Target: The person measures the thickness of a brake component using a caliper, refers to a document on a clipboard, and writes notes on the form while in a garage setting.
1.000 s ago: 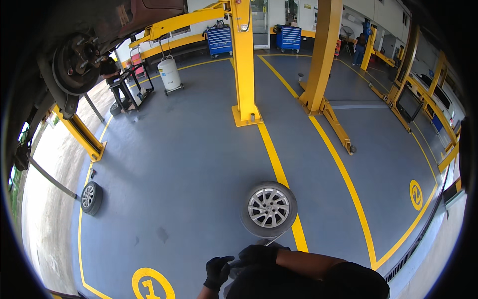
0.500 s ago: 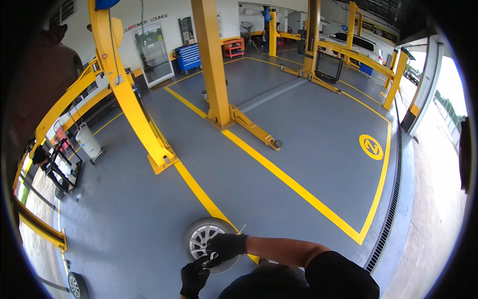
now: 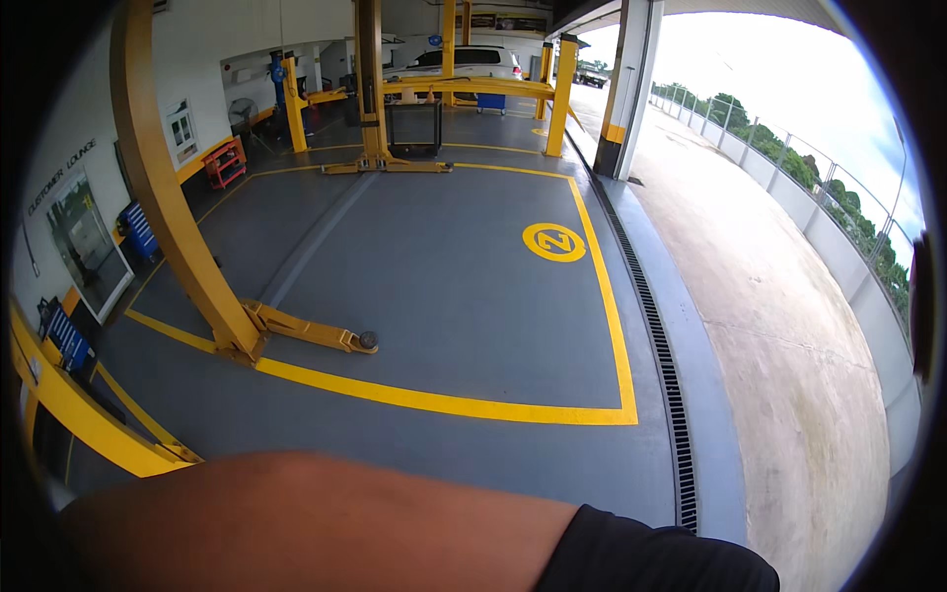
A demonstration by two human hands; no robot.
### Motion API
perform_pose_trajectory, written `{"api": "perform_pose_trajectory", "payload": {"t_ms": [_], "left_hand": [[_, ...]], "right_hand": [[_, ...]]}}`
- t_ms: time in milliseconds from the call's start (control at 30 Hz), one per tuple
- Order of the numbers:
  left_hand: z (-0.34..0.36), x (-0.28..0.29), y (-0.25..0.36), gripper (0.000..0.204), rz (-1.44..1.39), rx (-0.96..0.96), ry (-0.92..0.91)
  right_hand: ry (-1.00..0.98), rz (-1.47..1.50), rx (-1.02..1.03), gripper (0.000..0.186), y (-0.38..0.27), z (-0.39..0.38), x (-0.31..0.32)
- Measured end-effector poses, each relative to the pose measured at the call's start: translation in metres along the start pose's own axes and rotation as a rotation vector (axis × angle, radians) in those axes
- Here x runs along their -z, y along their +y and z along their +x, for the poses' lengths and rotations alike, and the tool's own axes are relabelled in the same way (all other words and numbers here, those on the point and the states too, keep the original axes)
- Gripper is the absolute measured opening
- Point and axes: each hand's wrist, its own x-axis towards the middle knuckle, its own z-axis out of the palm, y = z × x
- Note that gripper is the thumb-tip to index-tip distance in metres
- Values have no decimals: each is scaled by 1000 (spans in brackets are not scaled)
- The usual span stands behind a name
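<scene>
A bare forearm of mine [image 3: 345, 523], likely the right, stretches large and blurred across the bottom of the view, with a black sleeve [image 3: 651, 562] at its right. Neither of my hands shows, so what they hold or touch is hidden. Beyond the forearm, a yellow lift post [image 3: 99, 419] leans through the lower left because of the lens. Farther off, a second lift post [image 3: 173, 207] has a low swing arm [image 3: 316, 331] with a round pad [image 3: 368, 339] lying over the floor.
Blue tool chests [image 3: 69, 335], a red cart [image 3: 227, 165] and a glass door [image 3: 89, 247] line the left wall. More lifts [image 3: 375, 109] and a white car [image 3: 464, 64] stand at the back. A drain grate [image 3: 661, 345] borders the right side, beside an outdoor driveway [image 3: 779, 335] with a fence.
My view has swung right toward the driveway. The wheel on the floor and both gloved hands have left the frame, and my forearm now fills much of the lower edge.
</scene>
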Motion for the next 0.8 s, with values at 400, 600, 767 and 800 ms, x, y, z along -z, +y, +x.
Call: {"api": "perform_pose_trajectory", "payload": {"t_ms": [400,600,767,800], "left_hand": [[218,15,131,22,-298,41,-43],[387,-21,247,29,-333,-55,-217],[508,-80,428,49,193,-186,-35],[530,-97,464,48,262,-234,-18]], "right_hand": [[113,689,-70,38,259,72,-371],[-6,945,-314,23,363,3,-568],[252,1008,-429,24,473,71,-622],[301,961,-404,31,501,92,-622]]}}
